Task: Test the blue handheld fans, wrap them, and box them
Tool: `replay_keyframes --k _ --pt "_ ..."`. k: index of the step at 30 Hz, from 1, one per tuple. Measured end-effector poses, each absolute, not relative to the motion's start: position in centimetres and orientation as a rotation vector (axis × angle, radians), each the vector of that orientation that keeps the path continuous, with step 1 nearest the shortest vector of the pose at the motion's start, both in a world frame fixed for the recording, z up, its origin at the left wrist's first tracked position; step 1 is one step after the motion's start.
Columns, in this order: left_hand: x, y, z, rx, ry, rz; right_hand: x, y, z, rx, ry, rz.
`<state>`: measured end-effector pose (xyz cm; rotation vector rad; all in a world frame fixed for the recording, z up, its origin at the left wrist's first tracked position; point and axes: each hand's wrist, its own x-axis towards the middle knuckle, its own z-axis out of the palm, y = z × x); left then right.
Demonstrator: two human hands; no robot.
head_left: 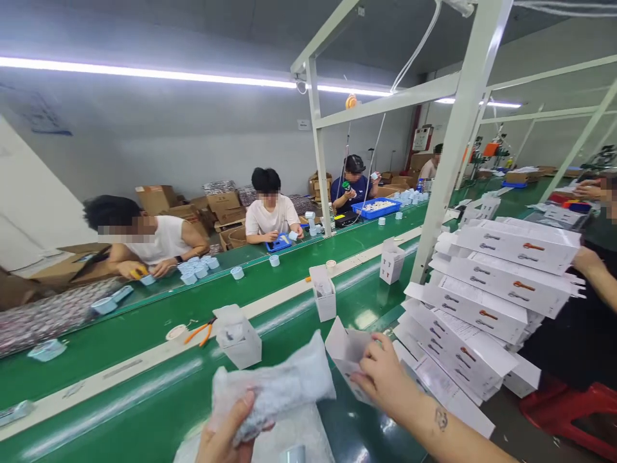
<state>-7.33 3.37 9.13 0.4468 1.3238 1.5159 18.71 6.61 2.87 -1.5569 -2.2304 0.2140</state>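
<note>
Nearest, at bottom centre, holding a filled, translucent plastic packet [277,382] raised above the green bench [96,424], thumb on top, in the closed left hand [229,427]. Beneath it, lying on the bench, clear plastic film [313,431], with a light-blue piece [295,454] at the bottom edge. Just right of the packet, reaching with the right hand [385,370], fingers curled over the near side of a tilted white carton [339,350] with a raised flap; from this angle, hard to tell whether gripping its wall or only touching it. Beyond, standing apart along the bench, three more white cartons [243,347], the nearest one beside orange-handled pliers [206,331] and a tape roll [177,333]. At right, piled in a leaning stack, printed white boxes [482,321] with pictures of orange and grey items. Across the bench, seated in a row over light-blue parts [195,269], three co-workers [270,215], one near a blue tray [380,213] of small pale pieces. Behind the stack, at the right edge, partly visible, another person [595,267].
</note>
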Motion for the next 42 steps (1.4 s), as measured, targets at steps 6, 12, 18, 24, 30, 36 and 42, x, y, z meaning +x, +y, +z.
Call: replay_keyframes --k 6,12,18,24,30,36,42 --pt "-7.3 3.3 8.9 1.082 1.296 1.421 13.0 5.1 -3.7 -1.289 -2.141 0.259" --pt "-5.1 2.1 10.4 2.087 1.613 0.492 13.4 4.4 -6.9 -1.224 -2.068 0.345" --pt "0.2 6.1 13.9 2.293 1.714 -0.097 15.2 3.9 -7.7 -1.232 -1.957 0.528" --pt "2.2 5.8 11.1 2.267 1.669 -0.259 18.0 6.6 -3.5 -1.066 -1.968 1.136" --pt "1.9 5.2 8.5 2.038 1.63 0.141 17.9 11.1 -0.3 -0.703 -2.129 1.657" --pt "1.5 4.9 7.6 2.152 1.756 -0.186 17.4 10.4 -1.3 -0.768 -1.969 1.786" --pt "2.7 3.8 6.2 2.152 1.67 -0.219 18.4 9.8 -2.7 -0.789 -1.993 1.805"
